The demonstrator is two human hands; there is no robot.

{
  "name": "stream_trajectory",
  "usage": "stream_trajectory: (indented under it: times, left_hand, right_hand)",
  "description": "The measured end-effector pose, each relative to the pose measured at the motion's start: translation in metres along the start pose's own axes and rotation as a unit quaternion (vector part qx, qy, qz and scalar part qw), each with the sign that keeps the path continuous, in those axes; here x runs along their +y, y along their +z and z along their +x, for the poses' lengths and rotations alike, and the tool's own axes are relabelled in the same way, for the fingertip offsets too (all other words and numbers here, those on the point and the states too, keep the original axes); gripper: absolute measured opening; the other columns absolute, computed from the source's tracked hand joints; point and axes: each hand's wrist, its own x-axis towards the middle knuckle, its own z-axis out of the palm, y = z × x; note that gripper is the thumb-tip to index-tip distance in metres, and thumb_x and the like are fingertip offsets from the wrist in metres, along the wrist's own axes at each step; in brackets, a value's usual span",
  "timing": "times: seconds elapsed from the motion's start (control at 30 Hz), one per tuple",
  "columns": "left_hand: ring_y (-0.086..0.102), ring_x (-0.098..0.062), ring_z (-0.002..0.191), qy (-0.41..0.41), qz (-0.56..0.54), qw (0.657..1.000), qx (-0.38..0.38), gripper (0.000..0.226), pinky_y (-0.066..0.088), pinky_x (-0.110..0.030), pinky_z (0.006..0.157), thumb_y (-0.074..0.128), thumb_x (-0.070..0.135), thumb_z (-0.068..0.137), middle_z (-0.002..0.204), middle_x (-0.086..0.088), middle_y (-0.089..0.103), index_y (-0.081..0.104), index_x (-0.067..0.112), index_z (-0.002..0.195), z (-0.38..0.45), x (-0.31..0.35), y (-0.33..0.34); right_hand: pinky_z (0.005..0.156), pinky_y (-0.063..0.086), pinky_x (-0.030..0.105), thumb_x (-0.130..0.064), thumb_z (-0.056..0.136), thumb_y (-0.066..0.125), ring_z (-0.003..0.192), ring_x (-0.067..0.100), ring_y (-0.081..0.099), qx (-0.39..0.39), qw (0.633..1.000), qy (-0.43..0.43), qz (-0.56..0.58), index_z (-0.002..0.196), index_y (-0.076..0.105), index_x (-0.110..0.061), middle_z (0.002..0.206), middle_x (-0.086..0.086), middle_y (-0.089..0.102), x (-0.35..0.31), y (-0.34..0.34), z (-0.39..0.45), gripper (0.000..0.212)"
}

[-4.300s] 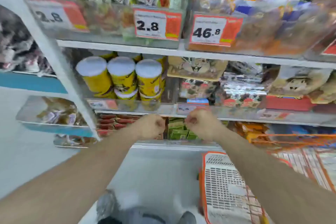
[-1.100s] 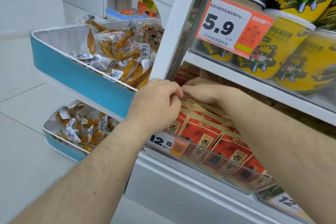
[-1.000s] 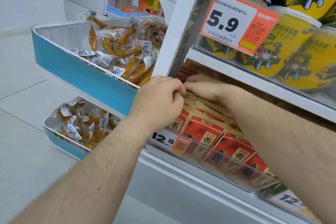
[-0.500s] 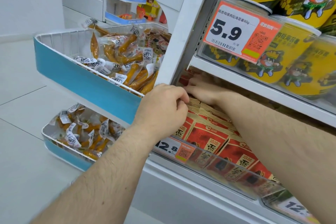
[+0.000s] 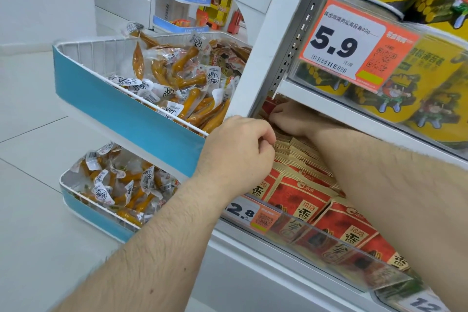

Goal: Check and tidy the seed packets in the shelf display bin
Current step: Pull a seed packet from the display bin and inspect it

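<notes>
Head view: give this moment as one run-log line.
left hand: fingers curled at seed packets tops | right hand: reaching deep into row, grip unclear | price tag: on shelf front

Low white shelf (image 5: 253, 248) w/ clear front lip carries red seed packets (image 5: 301, 197), standing in rows, front to back, 12.8 price tag (image 5: 249, 214) on the lip. Shelf above (image 5: 354, 114) holds yellow canisters (image 5: 415, 88) behind a 5.9 tag (image 5: 354, 45). Both fixed to white upright (image 5: 268, 40).
</notes>
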Motion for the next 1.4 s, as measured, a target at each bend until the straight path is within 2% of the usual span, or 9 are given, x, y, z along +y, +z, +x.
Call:
stream_trajectory:
  times: [0.33,0.43,0.57,0.73,0.87,0.97,1.1,1.23,1.4]
  left_hand:
    - [0.039,0.0,0.089,-0.007,0.001,1.0,-0.01,0.017,0.034,-0.022,0.077,0.054,0.02,0.091,0.075,0.028,0.041,0.07,0.027,0.092,0.0,-0.001,-0.001]
    - [0.039,0.0,0.087,-0.008,0.001,1.0,-0.007,0.017,0.034,-0.022,0.078,0.055,0.019,0.09,0.075,0.027,0.041,0.07,0.027,0.092,0.001,-0.002,-0.001]
    - [0.039,-0.001,0.088,-0.004,0.013,1.0,-0.008,0.016,0.034,-0.022,0.079,0.055,0.019,0.09,0.075,0.027,0.04,0.07,0.027,0.091,0.001,-0.003,0.001]
    - [0.039,-0.002,0.089,-0.006,0.023,1.0,-0.013,0.016,0.036,-0.024,0.081,0.055,0.021,0.091,0.076,0.028,0.039,0.07,0.028,0.093,0.001,-0.002,0.001]
    - [0.047,-0.004,0.094,-0.018,-0.001,1.0,-0.011,0.018,0.043,-0.027,0.085,0.055,0.019,0.09,0.084,0.02,0.051,0.07,0.027,0.093,-0.002,-0.003,0.001]
    - [0.055,-0.009,0.092,-0.031,-0.036,0.999,0.003,0.018,0.05,-0.031,0.082,0.054,0.015,0.089,0.092,0.013,0.06,0.068,0.024,0.094,-0.005,-0.003,-0.002]
    - [0.053,-0.008,0.094,-0.025,-0.037,0.999,0.004,0.025,0.048,-0.03,0.084,0.055,0.006,0.083,0.097,0.013,0.056,0.057,0.026,0.097,-0.009,0.001,-0.002]
    - [0.052,-0.014,0.103,-0.007,-0.004,1.0,0.0,0.035,0.046,-0.035,0.089,0.058,0.006,0.074,0.107,0.008,0.055,0.057,0.021,0.106,-0.014,0.001,0.002]
    - [0.056,-0.021,0.097,0.101,0.065,0.992,0.036,0.027,0.039,-0.036,0.079,0.055,0.03,0.067,0.098,0.006,0.064,0.067,0.02,0.089,-0.023,0.001,0.002]
  right_hand:
    - [0.054,0.034,0.027,-0.038,0.078,0.052,0.064,0.017,0.059,0.037,0.999,-0.012,0.038,0.081,0.063,-0.02,0.077,0.005,0.064,0.007,0.006,0.011,0.02]
    - [0.062,0.037,0.024,-0.053,0.088,0.05,0.075,0.013,0.061,0.018,0.997,-0.051,0.051,0.082,0.061,-0.027,0.085,-0.005,0.065,0.01,0.006,0.003,0.028]
    - [0.086,0.033,0.022,-0.065,0.095,0.036,0.104,0.007,0.052,-0.029,0.996,-0.056,0.065,0.13,0.057,-0.024,0.123,-0.009,0.055,0.01,-0.004,-0.028,0.058]
    - [0.087,0.042,0.024,-0.067,0.091,0.024,0.112,0.015,0.058,-0.078,0.993,-0.091,0.022,0.128,0.061,-0.023,0.134,0.0,0.059,0.004,-0.013,-0.069,0.068]
    - [0.116,0.019,0.038,-0.088,0.071,-0.001,0.146,0.014,0.022,-0.016,0.987,-0.135,-0.082,0.137,0.055,-0.024,0.158,-0.008,0.03,0.011,-0.01,-0.092,0.108]
    - [0.114,0.013,0.055,-0.088,0.064,-0.008,0.144,0.01,0.018,0.026,0.978,-0.168,-0.12,0.127,0.063,-0.032,0.154,-0.015,0.033,0.015,-0.006,-0.111,0.11]
    - [0.109,0.014,0.05,-0.09,0.061,-0.018,0.141,0.008,0.022,0.063,0.969,-0.214,-0.108,0.111,0.069,-0.032,0.15,-0.016,0.039,0.02,0.0,-0.133,0.116]
    - [0.104,0.026,0.046,-0.086,0.077,0.01,0.136,0.012,0.036,0.117,0.955,-0.261,-0.082,0.098,0.074,-0.024,0.142,-0.012,0.052,0.026,0.004,-0.149,0.092]
    - [0.098,0.046,0.043,-0.054,0.084,0.054,0.12,0.022,0.054,0.216,0.917,-0.334,-0.033,0.091,0.077,-0.017,0.124,-0.004,0.067,0.033,0.018,-0.178,0.044]
